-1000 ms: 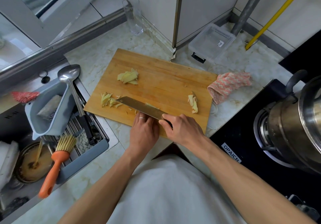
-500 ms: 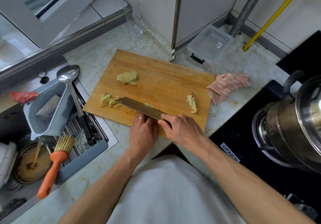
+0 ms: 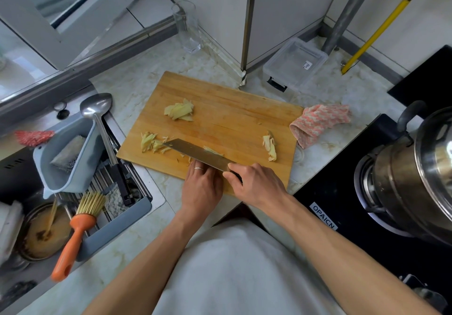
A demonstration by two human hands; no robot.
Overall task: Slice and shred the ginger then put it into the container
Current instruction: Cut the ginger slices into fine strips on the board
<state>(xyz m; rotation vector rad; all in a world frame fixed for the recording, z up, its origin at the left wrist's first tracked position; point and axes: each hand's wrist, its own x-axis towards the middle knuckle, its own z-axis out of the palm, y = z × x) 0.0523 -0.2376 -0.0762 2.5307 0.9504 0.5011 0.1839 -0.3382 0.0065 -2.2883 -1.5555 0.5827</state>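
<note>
A wooden cutting board (image 3: pixel 220 109) lies on the marble counter. On it are flat ginger slices (image 3: pixel 179 109) at the back, ginger shreds (image 3: pixel 150 141) at the left, and a small ginger heap (image 3: pixel 269 145) at the right. My right hand (image 3: pixel 254 184) grips the handle of a cleaver (image 3: pixel 195 152) whose blade points left across the board's front. My left hand (image 3: pixel 201 183) sits against the blade's near side with its fingers curled down on ginger pieces (image 3: pixel 212 151) that peek out past the blade; the fingertips are hidden. A clear plastic container (image 3: pixel 294 64) stands behind the board.
A pink cloth (image 3: pixel 318 122) lies right of the board. A steel pot (image 3: pixel 415 168) sits on the black stove at the right. At the left, the sink holds a grey drainer (image 3: pixel 66 153), a ladle (image 3: pixel 97 109) and an orange brush (image 3: pixel 75 236). A glass (image 3: pixel 187 28) stands at the back.
</note>
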